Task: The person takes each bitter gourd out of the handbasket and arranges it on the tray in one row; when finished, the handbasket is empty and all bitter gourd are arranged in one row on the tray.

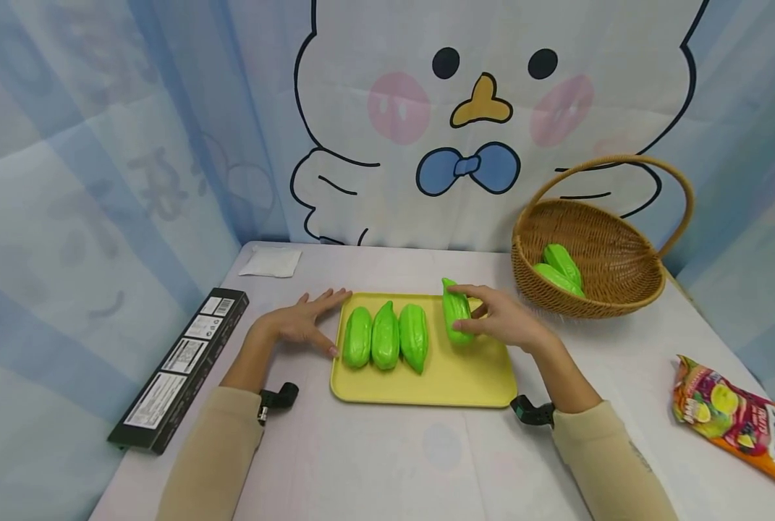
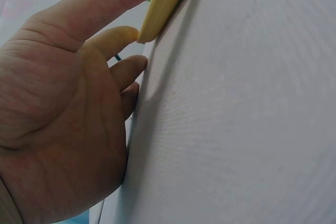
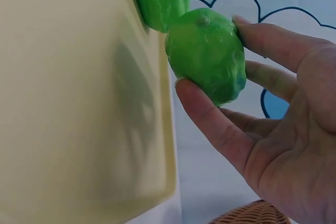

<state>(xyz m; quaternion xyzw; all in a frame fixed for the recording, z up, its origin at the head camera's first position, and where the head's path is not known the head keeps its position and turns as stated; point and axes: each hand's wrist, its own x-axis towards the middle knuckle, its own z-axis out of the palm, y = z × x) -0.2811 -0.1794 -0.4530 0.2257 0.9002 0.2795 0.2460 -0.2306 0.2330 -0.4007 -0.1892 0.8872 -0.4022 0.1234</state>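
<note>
A yellow rectangular tray [image 1: 472, 380] lies on the table with three bright green, ridged, elongated gourds [image 1: 386, 336] side by side on its left half. My right hand [image 1: 507, 318] pinches another such green gourd [image 1: 455, 318] between thumb and fingers over the tray's upper right. In the right wrist view this gourd [image 3: 205, 59] appears lifted off the tray, its rounded end with a small nub facing the camera. Spread at the tray's left side is my left hand [image 1: 302, 322], its thumb and index fingertip at the edge; it holds nothing.
A wicker basket [image 1: 621, 304] with a tall handle stands at the back right, containing green gourds [image 1: 563, 268]. A long black box [image 1: 179, 369] lies on the left, a white packet [image 1: 271, 262] behind it. On the right is a colourful snack bag [image 1: 735, 420].
</note>
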